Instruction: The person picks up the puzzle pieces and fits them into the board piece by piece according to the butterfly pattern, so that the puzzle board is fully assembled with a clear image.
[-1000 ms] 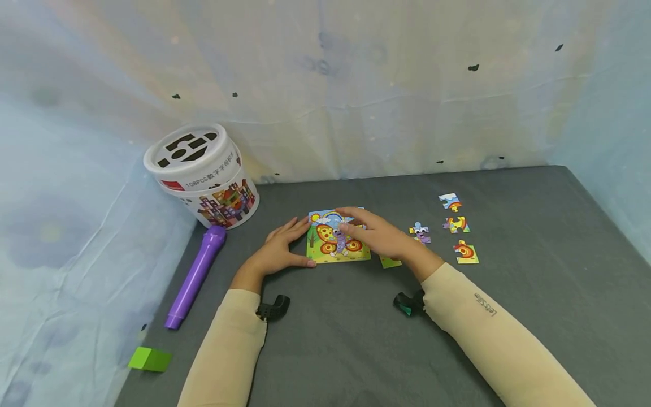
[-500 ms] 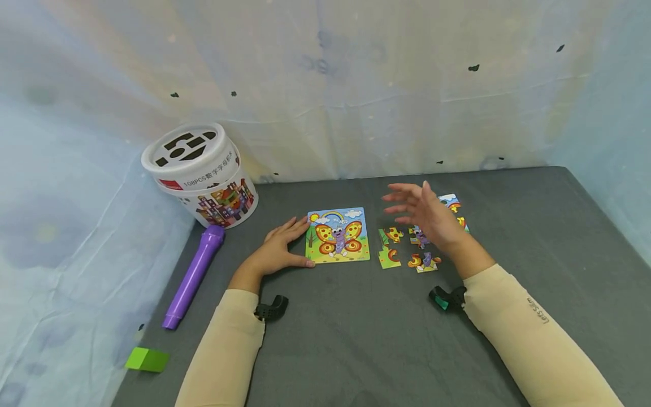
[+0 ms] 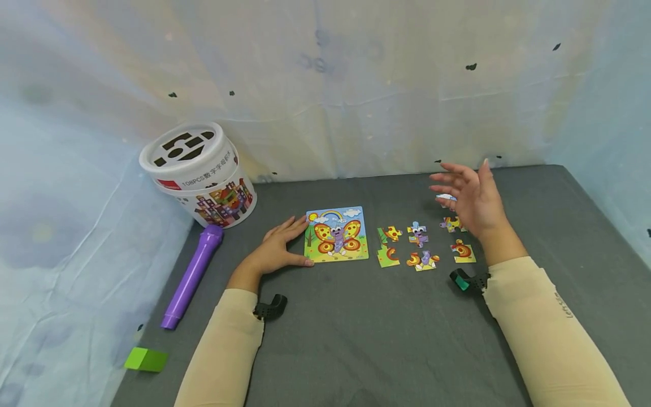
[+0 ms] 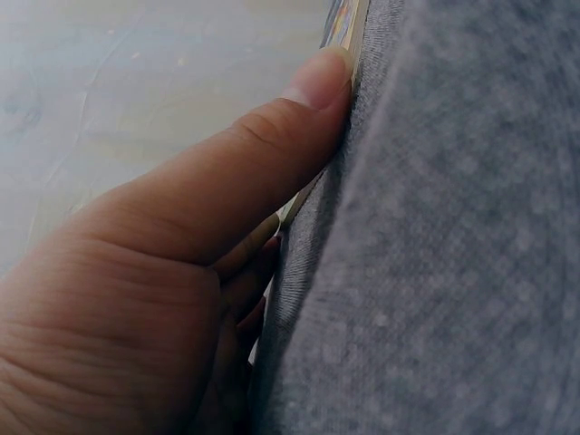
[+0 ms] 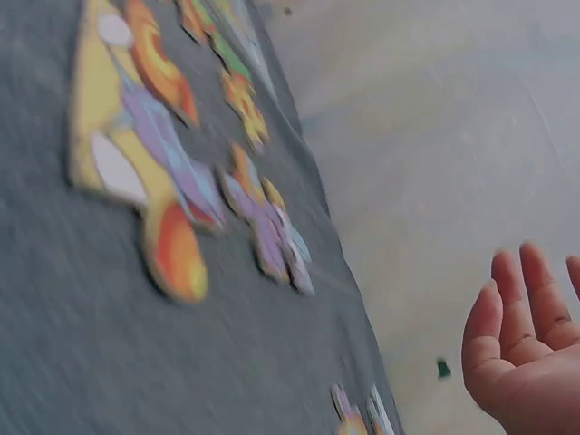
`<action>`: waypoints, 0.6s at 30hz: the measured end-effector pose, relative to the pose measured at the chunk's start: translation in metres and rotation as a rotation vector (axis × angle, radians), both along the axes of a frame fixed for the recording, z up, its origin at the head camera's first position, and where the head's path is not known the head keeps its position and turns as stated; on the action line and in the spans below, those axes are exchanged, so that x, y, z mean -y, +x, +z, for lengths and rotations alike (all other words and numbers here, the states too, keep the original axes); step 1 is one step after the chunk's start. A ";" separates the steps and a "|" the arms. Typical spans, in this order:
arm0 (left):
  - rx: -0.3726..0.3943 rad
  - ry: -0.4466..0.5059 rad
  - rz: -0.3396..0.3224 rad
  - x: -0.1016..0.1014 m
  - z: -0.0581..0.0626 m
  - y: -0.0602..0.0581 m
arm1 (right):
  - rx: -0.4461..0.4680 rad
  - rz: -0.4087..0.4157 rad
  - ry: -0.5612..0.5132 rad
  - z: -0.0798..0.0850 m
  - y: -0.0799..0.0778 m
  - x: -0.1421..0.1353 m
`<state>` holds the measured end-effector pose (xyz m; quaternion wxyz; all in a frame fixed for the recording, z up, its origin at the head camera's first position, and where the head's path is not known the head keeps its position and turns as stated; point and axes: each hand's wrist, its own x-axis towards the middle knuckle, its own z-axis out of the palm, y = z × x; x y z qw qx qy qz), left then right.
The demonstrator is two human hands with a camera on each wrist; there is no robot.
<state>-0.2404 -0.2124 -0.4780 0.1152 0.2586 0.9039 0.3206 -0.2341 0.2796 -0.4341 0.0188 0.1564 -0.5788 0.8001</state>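
A square butterfly picture board lies flat on the grey cloth. My left hand rests at its left side, fingers spread and straight, with the thumb at the lower left corner; the left wrist view shows the thumb against the board's edge. To the right lie loose jigsaw pieces: a green one, a purple butterfly face, a butterfly body piece and an orange wing piece. Raised over the far right pieces, my right hand holds nothing, its fingers loosely extended. It partly hides a blue-topped piece.
A white lidded block bucket stands at the back left, with a purple stick-shaped toy in front of it. A green block sits near the table's left edge. Patterned sheets hang behind and at both sides.
My right hand has left the butterfly board and moved right over the loose pieces, uncovering the nearer ones. The left hand stays at the board's left side.
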 end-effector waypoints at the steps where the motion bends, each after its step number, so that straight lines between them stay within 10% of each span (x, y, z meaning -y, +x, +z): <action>1: -0.002 0.007 -0.002 0.001 -0.002 -0.001 | 0.004 -0.017 -0.016 -0.001 0.000 -0.005; 9: 0.006 -0.005 0.017 0.003 -0.005 -0.002 | 0.051 -0.156 -0.035 -0.009 -0.001 -0.032; 18: 0.009 -0.025 0.007 0.000 0.003 0.001 | 0.175 -0.246 0.267 -0.028 -0.004 -0.049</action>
